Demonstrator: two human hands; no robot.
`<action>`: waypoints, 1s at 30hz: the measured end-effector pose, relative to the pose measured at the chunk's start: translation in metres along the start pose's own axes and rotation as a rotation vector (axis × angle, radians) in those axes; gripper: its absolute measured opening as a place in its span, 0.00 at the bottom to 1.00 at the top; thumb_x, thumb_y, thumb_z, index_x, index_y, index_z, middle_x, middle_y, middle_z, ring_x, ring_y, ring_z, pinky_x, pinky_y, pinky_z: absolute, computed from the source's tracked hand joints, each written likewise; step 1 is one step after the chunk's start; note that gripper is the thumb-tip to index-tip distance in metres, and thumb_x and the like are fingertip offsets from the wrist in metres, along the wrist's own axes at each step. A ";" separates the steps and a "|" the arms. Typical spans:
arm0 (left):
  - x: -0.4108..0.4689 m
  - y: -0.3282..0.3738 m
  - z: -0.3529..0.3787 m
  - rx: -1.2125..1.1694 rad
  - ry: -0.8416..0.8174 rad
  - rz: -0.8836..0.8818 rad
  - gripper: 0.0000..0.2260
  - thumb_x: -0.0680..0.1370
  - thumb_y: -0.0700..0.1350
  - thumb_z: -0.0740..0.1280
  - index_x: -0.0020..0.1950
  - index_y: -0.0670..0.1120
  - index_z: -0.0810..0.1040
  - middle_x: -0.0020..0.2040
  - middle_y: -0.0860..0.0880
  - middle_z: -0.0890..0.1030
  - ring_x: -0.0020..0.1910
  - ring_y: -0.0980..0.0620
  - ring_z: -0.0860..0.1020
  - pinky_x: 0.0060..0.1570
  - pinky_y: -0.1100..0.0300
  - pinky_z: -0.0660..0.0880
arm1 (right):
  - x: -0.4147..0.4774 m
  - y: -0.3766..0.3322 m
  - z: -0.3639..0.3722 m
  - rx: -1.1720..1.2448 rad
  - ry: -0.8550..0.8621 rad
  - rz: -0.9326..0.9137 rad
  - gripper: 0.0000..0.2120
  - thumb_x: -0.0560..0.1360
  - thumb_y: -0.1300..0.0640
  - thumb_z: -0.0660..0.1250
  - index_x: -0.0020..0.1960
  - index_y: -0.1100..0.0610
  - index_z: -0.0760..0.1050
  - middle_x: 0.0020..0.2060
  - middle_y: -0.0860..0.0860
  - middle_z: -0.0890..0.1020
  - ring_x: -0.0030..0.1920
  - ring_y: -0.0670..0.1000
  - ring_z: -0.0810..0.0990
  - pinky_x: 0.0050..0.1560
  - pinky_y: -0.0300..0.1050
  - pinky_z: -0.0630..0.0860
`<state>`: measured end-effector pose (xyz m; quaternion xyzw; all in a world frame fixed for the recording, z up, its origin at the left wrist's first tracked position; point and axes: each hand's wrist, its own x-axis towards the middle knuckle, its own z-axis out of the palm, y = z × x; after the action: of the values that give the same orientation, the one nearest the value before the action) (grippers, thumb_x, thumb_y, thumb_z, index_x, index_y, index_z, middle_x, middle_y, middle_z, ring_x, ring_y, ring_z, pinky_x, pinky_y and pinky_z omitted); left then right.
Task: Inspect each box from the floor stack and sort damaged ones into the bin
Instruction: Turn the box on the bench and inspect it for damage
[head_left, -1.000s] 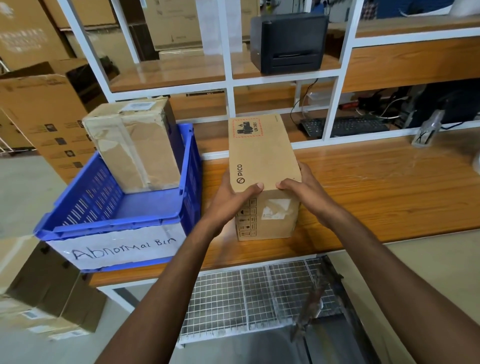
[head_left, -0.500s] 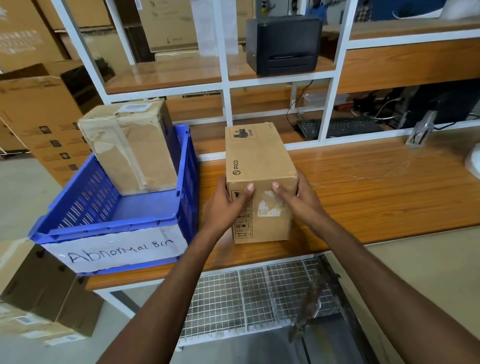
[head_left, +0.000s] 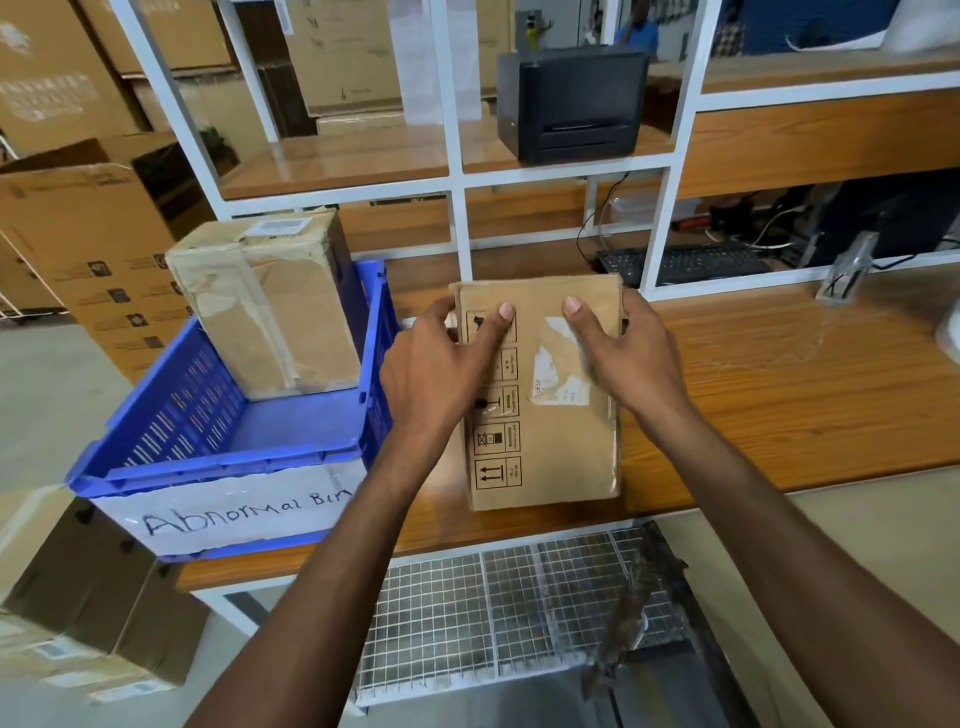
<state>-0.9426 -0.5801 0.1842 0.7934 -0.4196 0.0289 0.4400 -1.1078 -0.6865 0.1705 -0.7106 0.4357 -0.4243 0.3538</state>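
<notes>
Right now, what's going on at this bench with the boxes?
A person grips a small cardboard box with the left hand and right hand on its sides, thumbs across the printed face with a torn label. It is at the wooden bench, apparently being checked. To its left, the blue bin marked Abnormal Bin holds one crumpled, taped box.
</notes>
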 end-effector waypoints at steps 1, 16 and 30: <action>0.003 0.003 -0.004 -0.002 0.007 0.018 0.27 0.77 0.72 0.66 0.66 0.55 0.81 0.42 0.59 0.83 0.38 0.65 0.76 0.34 0.69 0.63 | 0.000 -0.003 -0.002 0.017 -0.003 -0.001 0.23 0.76 0.32 0.70 0.66 0.43 0.74 0.50 0.36 0.82 0.54 0.42 0.82 0.57 0.50 0.81; 0.023 0.004 -0.011 -0.287 -0.063 -0.032 0.29 0.74 0.62 0.77 0.69 0.52 0.73 0.59 0.57 0.85 0.51 0.62 0.82 0.50 0.65 0.79 | 0.012 -0.019 -0.002 0.168 0.005 0.068 0.36 0.71 0.42 0.80 0.73 0.45 0.68 0.57 0.40 0.82 0.57 0.46 0.84 0.60 0.56 0.82; 0.026 -0.020 0.005 -0.429 -0.252 -0.007 0.35 0.75 0.59 0.77 0.78 0.57 0.66 0.64 0.59 0.82 0.61 0.57 0.82 0.61 0.52 0.80 | 0.018 -0.018 0.011 0.132 -0.109 0.022 0.42 0.73 0.49 0.80 0.80 0.49 0.62 0.64 0.44 0.79 0.62 0.47 0.78 0.61 0.47 0.77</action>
<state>-0.9132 -0.5948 0.1784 0.6806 -0.4647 -0.1616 0.5428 -1.0872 -0.6946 0.1866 -0.7028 0.3947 -0.4088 0.4279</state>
